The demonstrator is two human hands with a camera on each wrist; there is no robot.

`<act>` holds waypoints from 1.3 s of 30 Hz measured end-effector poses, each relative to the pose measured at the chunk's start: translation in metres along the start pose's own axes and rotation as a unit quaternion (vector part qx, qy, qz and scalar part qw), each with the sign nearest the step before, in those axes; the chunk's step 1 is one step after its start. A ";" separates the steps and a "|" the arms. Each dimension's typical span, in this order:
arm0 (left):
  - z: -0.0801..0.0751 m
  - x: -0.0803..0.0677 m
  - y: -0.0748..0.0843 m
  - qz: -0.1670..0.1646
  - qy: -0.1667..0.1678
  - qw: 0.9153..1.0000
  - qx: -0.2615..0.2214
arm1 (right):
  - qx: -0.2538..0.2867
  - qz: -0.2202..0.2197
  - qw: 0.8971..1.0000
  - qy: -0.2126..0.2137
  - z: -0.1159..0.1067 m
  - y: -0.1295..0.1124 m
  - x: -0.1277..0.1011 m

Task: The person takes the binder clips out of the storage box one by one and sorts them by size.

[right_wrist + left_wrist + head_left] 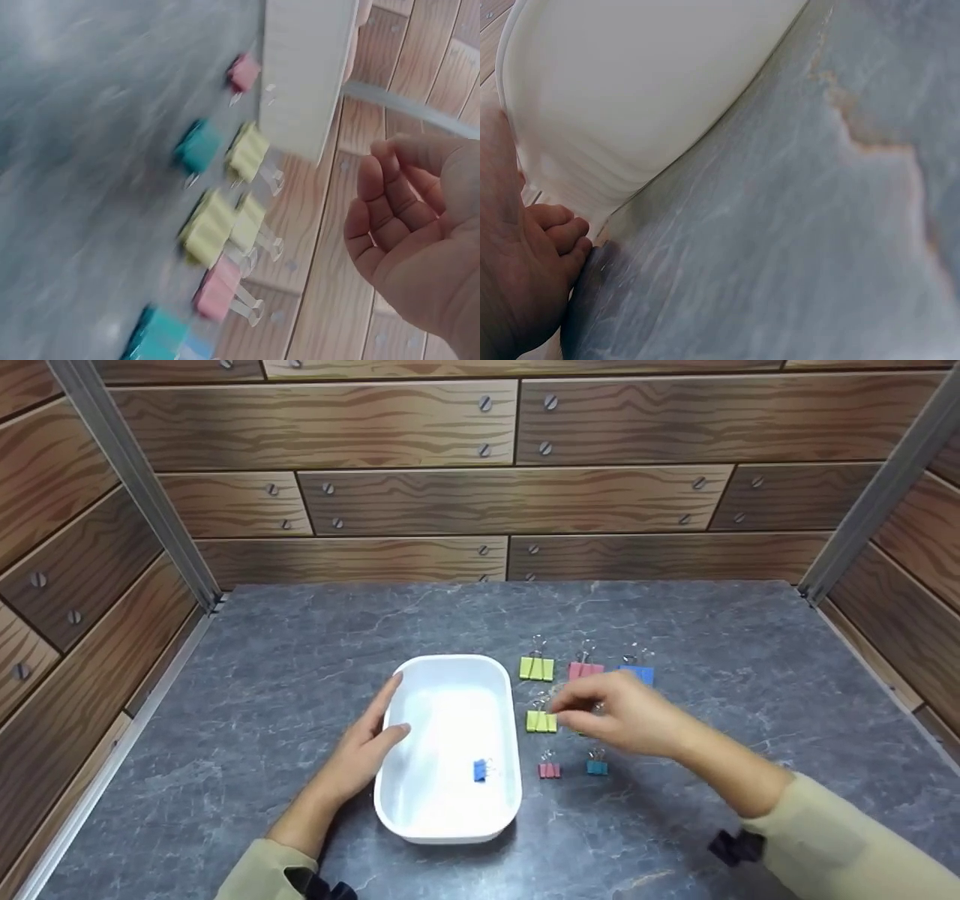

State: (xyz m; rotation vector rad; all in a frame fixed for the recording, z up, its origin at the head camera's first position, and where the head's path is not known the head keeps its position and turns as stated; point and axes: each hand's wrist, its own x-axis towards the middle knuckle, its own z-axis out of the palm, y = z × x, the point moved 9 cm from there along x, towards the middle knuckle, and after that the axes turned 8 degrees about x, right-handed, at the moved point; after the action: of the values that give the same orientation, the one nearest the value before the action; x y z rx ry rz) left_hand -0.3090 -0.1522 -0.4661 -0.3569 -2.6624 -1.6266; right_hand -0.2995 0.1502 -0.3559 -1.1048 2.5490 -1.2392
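My left hand (358, 754) holds the left rim of a white plastic tray (516, 750), thumb over the edge and fingers along the outside wall. Inside the tray lies a small blue binder clip (480, 770). My right hand (626, 711) is above the binder clips on the right, fingers loosely curled and thumb near the index fingertip. The right wrist view shows nothing in its grasp. Closest to those fingertips is a yellow binder clip (541, 721). Nearer me stand a small pink clip (549, 771) and a small teal clip (597, 767). My hand partly hides other clips.
At the back of the group are a yellow clip (537, 668), a pink clip (583, 670) and a blue clip (642, 673). A larger teal clip (156, 334) shows in the right wrist view. Wood-patterned walls (405, 502) enclose the grey marbled table (285, 637).
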 end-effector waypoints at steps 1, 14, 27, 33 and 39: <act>0.000 -0.001 -0.001 -0.001 0.000 1.000 -0.001 | 0.001 -0.014 1.000 -0.008 0.005 -0.006 0.005; 0.000 -0.002 -0.003 -0.016 0.002 1.000 0.004 | 0.003 -0.044 0.991 -0.129 0.068 -0.030 0.054; -0.001 -0.002 -0.002 -0.002 0.003 1.000 -0.002 | -0.030 -0.041 0.975 -0.218 0.096 -0.020 0.067; -0.001 -0.003 0.000 -0.001 0.004 1.000 -0.003 | -0.062 -0.011 0.970 -0.234 0.102 -0.011 0.068; 0.000 -0.001 0.001 0.000 0.003 1.000 0.001 | -0.082 -0.020 0.966 -0.246 0.107 -0.010 0.069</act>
State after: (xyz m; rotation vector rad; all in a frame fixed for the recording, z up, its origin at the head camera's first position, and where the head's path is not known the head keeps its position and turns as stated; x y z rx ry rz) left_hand -0.3082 -0.1525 -0.4652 -0.3498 -2.6600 -1.6212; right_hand -0.3039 0.0322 -0.4049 -1.3068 2.2767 -0.6549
